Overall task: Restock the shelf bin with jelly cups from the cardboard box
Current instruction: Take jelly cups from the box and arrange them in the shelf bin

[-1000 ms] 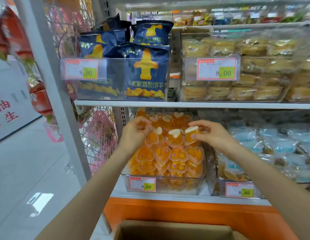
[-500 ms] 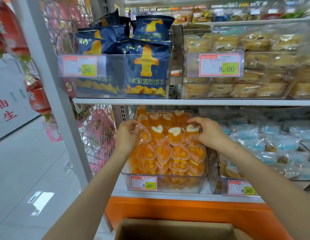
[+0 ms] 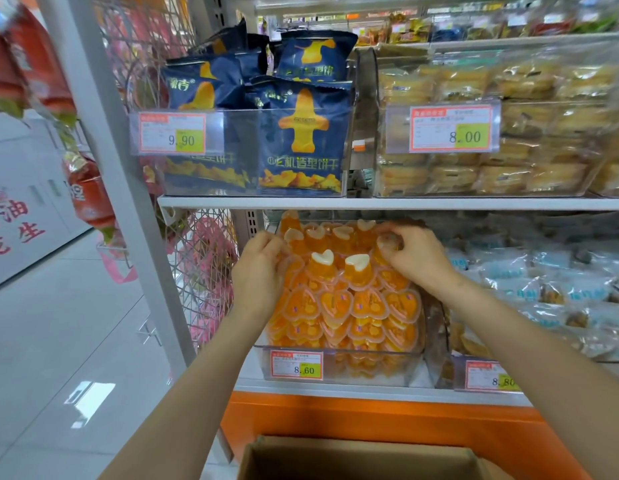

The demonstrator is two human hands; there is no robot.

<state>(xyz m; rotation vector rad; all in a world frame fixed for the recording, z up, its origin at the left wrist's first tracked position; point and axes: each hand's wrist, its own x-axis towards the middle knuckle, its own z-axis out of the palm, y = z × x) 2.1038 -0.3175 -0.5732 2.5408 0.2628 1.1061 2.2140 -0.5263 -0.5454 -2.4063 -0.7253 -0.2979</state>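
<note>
Orange heart-shaped jelly cups (image 3: 346,306) are heaped in a clear shelf bin (image 3: 374,370) on the lower shelf, with an 8.60 price tag on its front. My left hand (image 3: 261,271) is at the pile's left side, its fingers curled onto a jelly cup at the edge. My right hand (image 3: 417,259) is at the upper right of the pile and pinches a jelly cup (image 3: 387,244) between thumb and fingers. Two upturned cups (image 3: 339,266) with white heart bases stand between my hands. The open cardboard box (image 3: 356,459) is at the bottom edge, its inside hidden.
The upper shelf (image 3: 370,202) hangs low over the bin and carries dark blue biscuit bags (image 3: 303,140) and wrapped cakes (image 3: 509,161). Pale blue packets (image 3: 560,289) fill the bin to the right. A white upright post (image 3: 128,188) and wire mesh stand at left, beside the tiled floor.
Both hands moved deeper and higher into the bin, toward the back of the pile, with the right hand carrying its cup. The two upturned cups now stand free between them.
</note>
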